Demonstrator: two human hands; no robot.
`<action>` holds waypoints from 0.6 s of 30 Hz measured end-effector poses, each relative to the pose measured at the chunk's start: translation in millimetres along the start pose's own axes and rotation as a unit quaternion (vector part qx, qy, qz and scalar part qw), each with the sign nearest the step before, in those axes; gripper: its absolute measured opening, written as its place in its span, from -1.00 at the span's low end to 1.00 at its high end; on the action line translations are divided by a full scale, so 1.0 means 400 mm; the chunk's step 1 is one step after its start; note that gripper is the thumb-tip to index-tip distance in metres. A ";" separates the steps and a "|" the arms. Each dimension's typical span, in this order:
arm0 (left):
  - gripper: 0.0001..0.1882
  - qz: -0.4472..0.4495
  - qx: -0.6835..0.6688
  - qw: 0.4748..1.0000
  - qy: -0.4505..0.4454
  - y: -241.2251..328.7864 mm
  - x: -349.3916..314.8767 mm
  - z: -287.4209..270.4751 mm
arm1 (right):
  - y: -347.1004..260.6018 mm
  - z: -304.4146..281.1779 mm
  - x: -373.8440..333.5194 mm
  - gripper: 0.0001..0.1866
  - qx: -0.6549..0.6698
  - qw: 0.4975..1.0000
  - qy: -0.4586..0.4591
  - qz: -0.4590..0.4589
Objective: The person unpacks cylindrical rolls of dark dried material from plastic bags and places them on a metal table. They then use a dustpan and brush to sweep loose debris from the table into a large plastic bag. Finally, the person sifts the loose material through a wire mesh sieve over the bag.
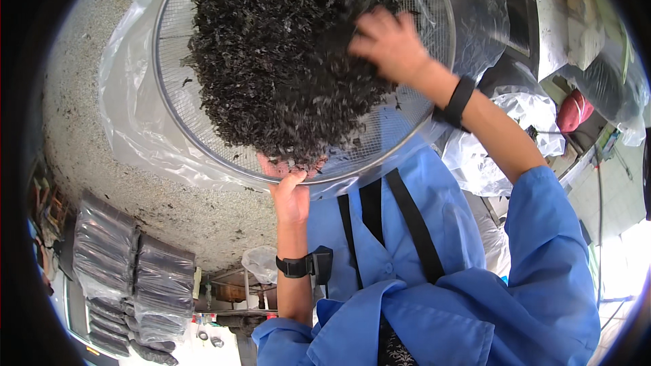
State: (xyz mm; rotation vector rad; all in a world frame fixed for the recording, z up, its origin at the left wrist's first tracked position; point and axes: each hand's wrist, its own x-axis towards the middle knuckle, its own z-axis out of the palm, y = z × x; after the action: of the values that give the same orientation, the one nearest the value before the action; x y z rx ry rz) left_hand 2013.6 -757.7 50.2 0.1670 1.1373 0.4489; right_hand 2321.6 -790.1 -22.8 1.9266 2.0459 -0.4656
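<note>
Grip: your left hand [291, 193] is closed on the near rim of the round mesh sieve [176, 68], thumb over the wire edge and fingers under it. Your right hand [388, 44] is spread loosely, palm down, fingers sunk in the pile and clamped on nothing.

Load: the dark shredded dried leaves [278, 61] sit heaped in the sieve, off-centre toward the left, with bare mesh showing at the right and near sides.

Underlay: a clear plastic sheet [125, 108] lies beneath the sieve on the speckled stone surface [88, 156], and it appears to catch whatever drops through.

Steadying: keep the rim hand firm and the sieve level, since the heap looks heavy enough to tip it toward you.

Stirring: rake with relaxed fingers, pulling the leaves from the heap onto the open mesh rather than pressing down, which would likely crush them.

Edge: mind the strands already near the rim by your thumb, as they could spill over.

Nearby: stacked sealed packs [129, 264] of dark material rest to your left, well apart from the sieve.
</note>
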 end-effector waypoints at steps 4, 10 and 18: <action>0.08 0.019 0.028 0.999 0.024 0.010 0.005 0.040 | 0.000 -0.014 0.032 -0.26 0.078 0.976 -0.071 0.191; 0.07 0.035 0.027 0.999 -0.019 -0.004 0.031 0.010 | -0.164 -0.030 -0.050 -0.51 0.266 0.935 -0.004 -0.233; 0.11 0.022 0.036 0.999 -0.003 0.003 0.017 0.006 | 0.001 -0.063 -0.171 -0.57 0.116 0.982 -0.145 -0.030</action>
State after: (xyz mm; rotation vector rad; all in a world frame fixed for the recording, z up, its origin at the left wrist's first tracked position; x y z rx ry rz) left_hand 2017.6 -753.6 45.7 0.2556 1.1459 0.4467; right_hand 2326.6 -841.1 28.8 1.7938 1.9333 -0.9760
